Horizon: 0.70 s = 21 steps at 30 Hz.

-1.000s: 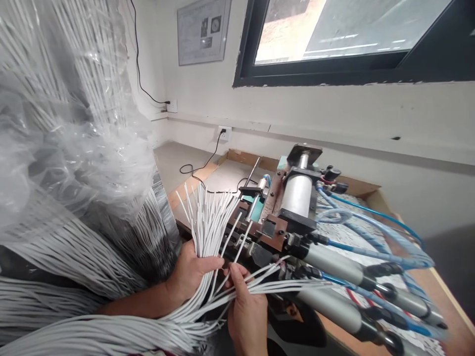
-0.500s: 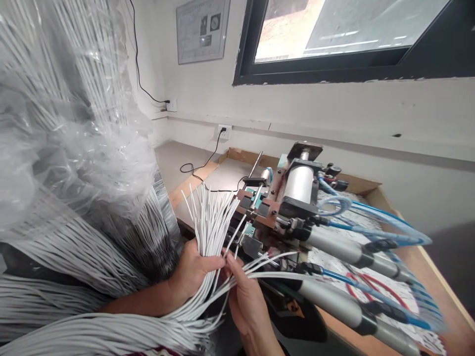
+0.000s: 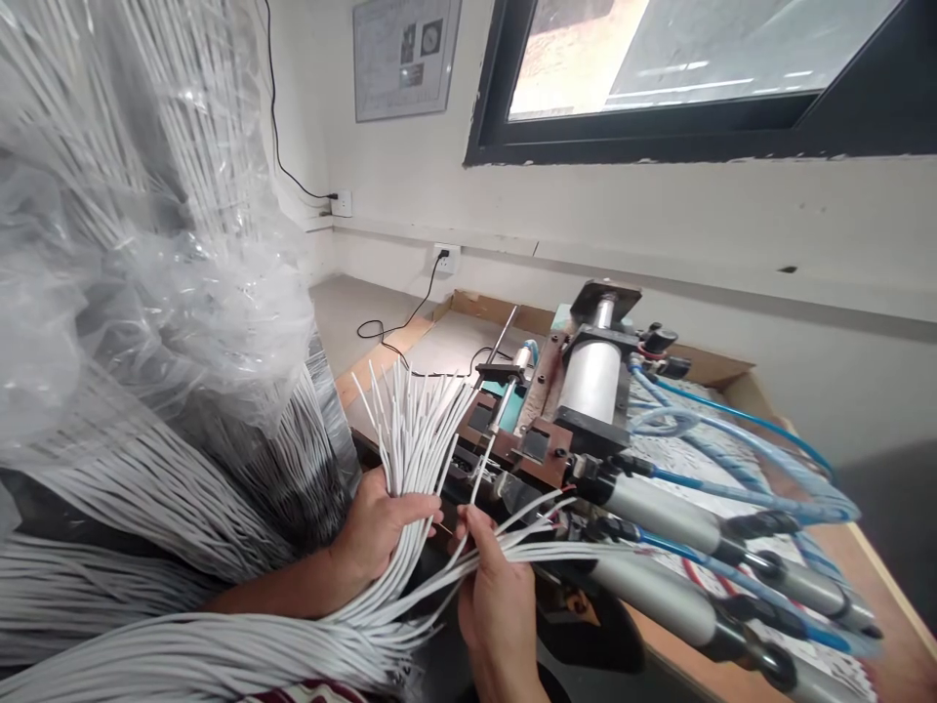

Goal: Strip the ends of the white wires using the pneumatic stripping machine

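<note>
My left hand [image 3: 387,519] is closed round a thick bundle of white cables [image 3: 416,430], whose loose ends fan out above the fist. Between thumb and fingers, my right hand [image 3: 492,576] pinches a single white cable [image 3: 478,476], its upper end reaching into the jaws of a pneumatic machine [image 3: 505,415]. Several more white cables [image 3: 546,549] run across my right hand and point right, some with reddish wire tips. The tip of the pinched cable is hidden at the machine.
Plastic-wrapped cable bundles [image 3: 168,322] hang and lie at left. Grey air cylinders [image 3: 663,508] with blue hoses [image 3: 761,498] extend right over scrap-strewn white sheeting. A black cord [image 3: 381,337] crosses the table to a wall socket [image 3: 446,259]. A window [image 3: 659,68] is above.
My right hand has moved slightly right, away from the left hand, with the single cable now up at the machine's jaws. The machine's brown jaw blocks have moved apart.
</note>
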Motion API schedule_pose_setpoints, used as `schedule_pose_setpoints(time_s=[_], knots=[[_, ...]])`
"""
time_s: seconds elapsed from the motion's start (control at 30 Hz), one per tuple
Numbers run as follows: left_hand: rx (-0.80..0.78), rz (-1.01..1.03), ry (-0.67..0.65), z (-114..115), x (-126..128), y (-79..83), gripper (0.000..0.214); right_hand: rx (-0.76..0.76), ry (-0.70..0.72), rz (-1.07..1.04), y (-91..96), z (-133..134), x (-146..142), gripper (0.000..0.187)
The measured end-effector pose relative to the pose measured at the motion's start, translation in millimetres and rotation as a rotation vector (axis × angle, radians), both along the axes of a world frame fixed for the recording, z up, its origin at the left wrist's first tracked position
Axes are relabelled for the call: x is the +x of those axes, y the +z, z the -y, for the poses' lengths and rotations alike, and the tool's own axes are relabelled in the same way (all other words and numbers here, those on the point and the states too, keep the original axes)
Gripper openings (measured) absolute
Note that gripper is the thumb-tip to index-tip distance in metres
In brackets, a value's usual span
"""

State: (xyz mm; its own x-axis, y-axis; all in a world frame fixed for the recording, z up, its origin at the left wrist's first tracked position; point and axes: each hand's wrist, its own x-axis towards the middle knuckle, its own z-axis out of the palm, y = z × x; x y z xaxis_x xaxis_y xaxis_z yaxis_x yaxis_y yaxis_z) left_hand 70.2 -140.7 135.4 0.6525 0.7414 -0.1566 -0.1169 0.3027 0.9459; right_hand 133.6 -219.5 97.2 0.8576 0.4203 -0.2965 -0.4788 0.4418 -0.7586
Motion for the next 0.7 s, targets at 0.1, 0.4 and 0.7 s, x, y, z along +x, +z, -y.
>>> schedule_pose_setpoints(time_s=[0.1, 0.4, 0.7], knots=[[0.018, 0.010, -0.003, -1, 0, 0.0, 0.026, 0.031, -0.012, -0.032, 5.8, -2, 2, 0.025], [0.065, 0.108, 0.013, -3, -1, -1.7, 0.024, -0.024, 0.234, 0.234, -8.8, 1, -11, 0.031], [0.027, 0.079, 0.069, -9, 7, 11.9, 0.024, 0.022, 0.003, 0.041, 1.1, -2, -7, 0.031]])
